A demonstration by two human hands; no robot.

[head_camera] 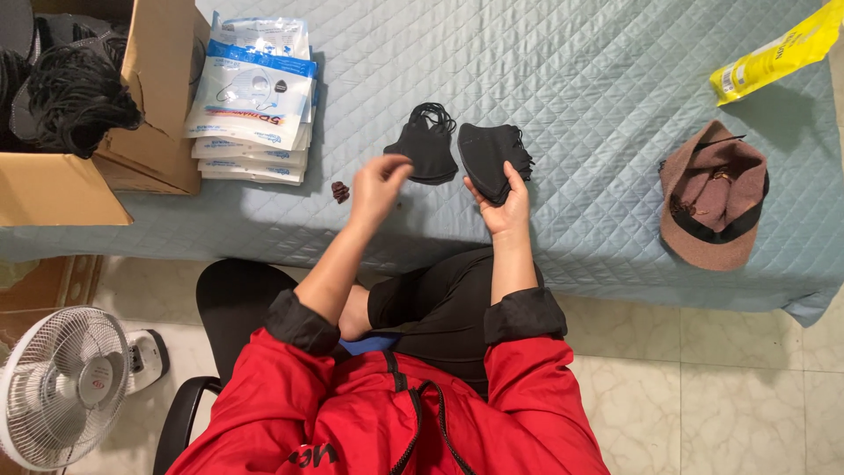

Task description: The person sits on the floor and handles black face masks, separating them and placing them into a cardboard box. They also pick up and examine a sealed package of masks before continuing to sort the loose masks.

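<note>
quilted blue bedcover [571, 105] | marble-tile floor [703, 387] | white fan [61, 387]

One head-worn camera looks steeply down from above the seated person, close over the quilted bed [571, 114] edge and tiled floor [721, 387].
</note>
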